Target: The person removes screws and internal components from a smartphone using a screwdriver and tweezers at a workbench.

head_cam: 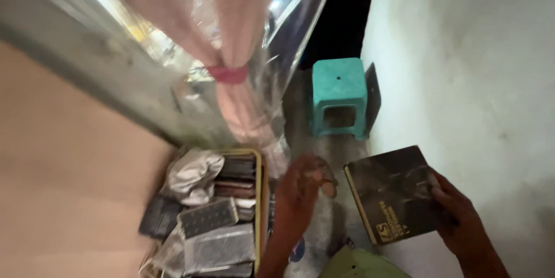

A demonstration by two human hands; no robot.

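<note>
Black book (396, 194) in right hand (462, 220), one stool (339, 97).

Grey floor (332, 151) bears teal stool (339, 96), yellow-rimmed crate (258, 197).

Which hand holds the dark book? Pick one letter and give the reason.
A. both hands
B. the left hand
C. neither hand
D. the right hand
D: the right hand grips the dark book by its right edge, while the left hand hangs apart from it beside the box of books.
</note>
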